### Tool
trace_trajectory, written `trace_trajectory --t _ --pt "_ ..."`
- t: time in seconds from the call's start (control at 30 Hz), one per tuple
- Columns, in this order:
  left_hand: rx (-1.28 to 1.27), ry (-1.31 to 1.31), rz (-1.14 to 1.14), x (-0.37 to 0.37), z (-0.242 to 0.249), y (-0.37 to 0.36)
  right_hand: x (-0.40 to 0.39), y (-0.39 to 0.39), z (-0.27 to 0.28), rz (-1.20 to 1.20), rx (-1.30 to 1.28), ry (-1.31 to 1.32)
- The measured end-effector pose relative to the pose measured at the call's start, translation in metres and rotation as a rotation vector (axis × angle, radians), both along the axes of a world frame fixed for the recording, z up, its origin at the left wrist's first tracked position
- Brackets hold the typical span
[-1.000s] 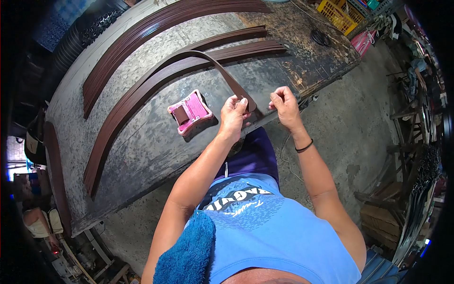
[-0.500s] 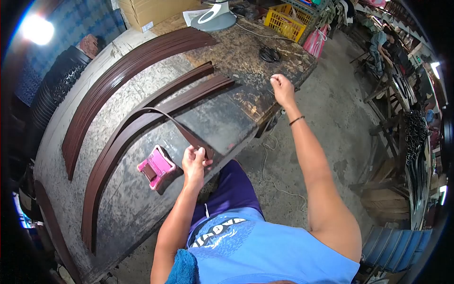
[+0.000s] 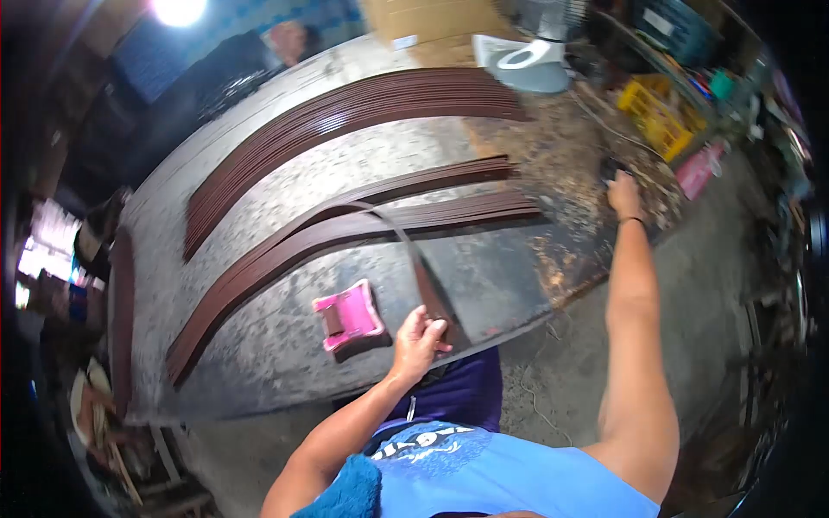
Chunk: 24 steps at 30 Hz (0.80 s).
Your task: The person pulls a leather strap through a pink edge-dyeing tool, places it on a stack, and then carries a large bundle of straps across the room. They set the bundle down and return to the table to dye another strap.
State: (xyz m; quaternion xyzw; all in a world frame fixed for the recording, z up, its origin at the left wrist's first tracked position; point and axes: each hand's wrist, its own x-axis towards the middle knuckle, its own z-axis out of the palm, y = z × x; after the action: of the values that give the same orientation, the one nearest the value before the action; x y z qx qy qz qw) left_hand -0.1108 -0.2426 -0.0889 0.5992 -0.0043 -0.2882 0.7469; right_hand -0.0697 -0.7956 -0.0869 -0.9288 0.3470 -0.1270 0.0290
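My left hand (image 3: 418, 345) is closed on the end of a flat brown strip (image 3: 414, 259) at the table's front edge. That strip arches up from my hand and curves back over a bundle of long brown strips (image 3: 345, 233). Just left of this hand, a pink block-like object (image 3: 350, 316) with a piece of brown material on it lies on the table. At the table's right end, my outstretched right hand (image 3: 623, 197) is at a small black looped object (image 3: 612, 166), perhaps scissors. Blur and the small size hide whether its fingers grip it.
A wide stack of brown strips (image 3: 345, 104) lies along the back of the dark worktable (image 3: 259, 363). Behind stand a fan base (image 3: 531, 73) and a cardboard box (image 3: 436, 26). A yellow crate (image 3: 656, 112) is at the far right, near a pink bag (image 3: 699, 173).
My right hand has moved from above the table's right edge to the black looped object. My left hand keeps its hold on the strip. The whole view has turned.
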Motion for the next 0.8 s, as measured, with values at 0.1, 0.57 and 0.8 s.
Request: trace_trajectory --t 0.1,0.57,0.8 --pt "-0.006 0.021 0.017 -0.001 0.0 -0.001 0.0 0.015 0.015 -0.088 -0.001 0.059" --pt "0.049 -0.035 -0.062 0.005 0.007 0.001 -0.078 0.061 0.049 -0.168 0.527 0.068" --pt "-0.051 -0.034 -0.165 0.012 0.002 0.004 -0.212 0.245 0.007 0.01 1.361 -0.744"
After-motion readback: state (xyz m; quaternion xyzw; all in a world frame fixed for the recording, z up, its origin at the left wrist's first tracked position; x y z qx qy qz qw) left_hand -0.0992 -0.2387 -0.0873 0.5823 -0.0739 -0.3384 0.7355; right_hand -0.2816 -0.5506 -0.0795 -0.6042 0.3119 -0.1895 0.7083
